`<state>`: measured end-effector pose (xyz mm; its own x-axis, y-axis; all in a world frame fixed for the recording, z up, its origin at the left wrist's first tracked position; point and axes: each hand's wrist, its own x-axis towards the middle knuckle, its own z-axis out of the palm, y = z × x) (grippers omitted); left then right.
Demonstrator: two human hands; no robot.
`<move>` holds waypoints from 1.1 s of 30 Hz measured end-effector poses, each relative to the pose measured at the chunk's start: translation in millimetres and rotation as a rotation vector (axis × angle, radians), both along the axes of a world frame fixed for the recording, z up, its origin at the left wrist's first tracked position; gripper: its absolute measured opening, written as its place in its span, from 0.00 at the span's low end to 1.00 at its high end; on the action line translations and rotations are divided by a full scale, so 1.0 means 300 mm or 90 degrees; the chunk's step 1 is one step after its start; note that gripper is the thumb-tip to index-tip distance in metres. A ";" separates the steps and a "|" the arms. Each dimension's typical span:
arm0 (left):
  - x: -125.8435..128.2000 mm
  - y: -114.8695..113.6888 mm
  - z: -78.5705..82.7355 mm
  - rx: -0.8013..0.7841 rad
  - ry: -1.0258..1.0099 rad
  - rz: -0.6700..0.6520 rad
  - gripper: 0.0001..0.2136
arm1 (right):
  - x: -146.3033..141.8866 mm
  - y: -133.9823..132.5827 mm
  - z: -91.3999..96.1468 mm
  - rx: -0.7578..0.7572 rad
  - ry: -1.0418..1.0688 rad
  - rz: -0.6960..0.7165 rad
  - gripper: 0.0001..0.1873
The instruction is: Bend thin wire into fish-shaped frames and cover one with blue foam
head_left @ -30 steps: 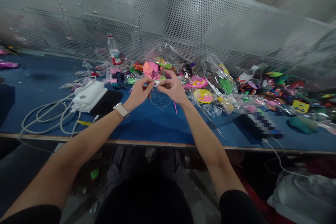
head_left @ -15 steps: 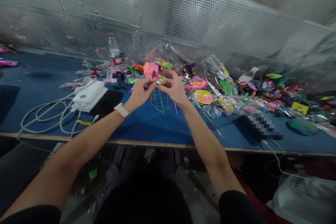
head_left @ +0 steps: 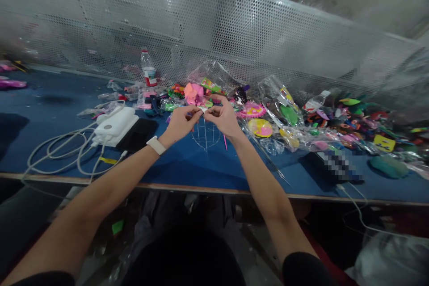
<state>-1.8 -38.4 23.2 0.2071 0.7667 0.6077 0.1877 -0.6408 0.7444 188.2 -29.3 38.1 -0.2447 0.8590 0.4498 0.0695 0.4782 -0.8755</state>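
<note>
Both my hands are raised over the blue table [head_left: 187,161], fingertips meeting. My left hand [head_left: 179,123], with a white watch band on the wrist, pinches the top edge of a small clear plastic bag [head_left: 205,133] printed with a white grid. My right hand [head_left: 224,118] pinches the same top edge from the other side. The bag hangs below my fingers, just above the table. Something small and white shows between the fingertips; I cannot make out what it is. A thin pink stick [head_left: 225,141] lies on the table under my right wrist.
Colourful foam shapes and clear bags [head_left: 288,116] are piled along the back and right. A pink foam flower [head_left: 193,92] lies behind my hands. A white power bank with cables [head_left: 114,125] and a black phone sit left. A water bottle [head_left: 148,69] stands by the perforated metal screen [head_left: 214,31].
My hands have stayed together on the little bag, shifting slightly; the bag has spread flatter below my fingers. The camera has tilted a bit.
</note>
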 end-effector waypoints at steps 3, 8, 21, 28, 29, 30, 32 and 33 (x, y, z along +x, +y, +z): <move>-0.002 0.007 -0.007 0.002 -0.012 0.001 0.07 | -0.003 -0.007 -0.001 0.029 -0.024 -0.035 0.45; -0.009 0.015 -0.008 0.007 -0.003 -0.002 0.07 | -0.013 -0.021 -0.001 0.057 -0.042 -0.047 0.42; -0.040 0.040 -0.016 -0.028 0.033 -0.054 0.08 | -0.026 -0.016 -0.024 0.069 0.013 -0.022 0.51; -0.039 0.045 -0.019 -0.025 0.035 -0.062 0.09 | -0.031 -0.027 -0.021 0.096 -0.029 -0.053 0.47; -0.038 0.044 -0.018 -0.025 0.035 -0.061 0.09 | -0.031 -0.027 -0.020 0.091 -0.039 -0.057 0.47; -0.037 0.043 -0.016 -0.026 0.037 -0.061 0.09 | -0.031 -0.026 -0.021 0.087 -0.046 -0.060 0.47; -0.036 0.039 -0.011 -0.030 0.037 -0.064 0.09 | -0.031 -0.022 -0.024 0.081 -0.045 -0.064 0.47; -0.036 0.037 -0.009 -0.032 0.036 -0.064 0.09 | -0.032 -0.020 -0.025 0.079 -0.039 -0.065 0.48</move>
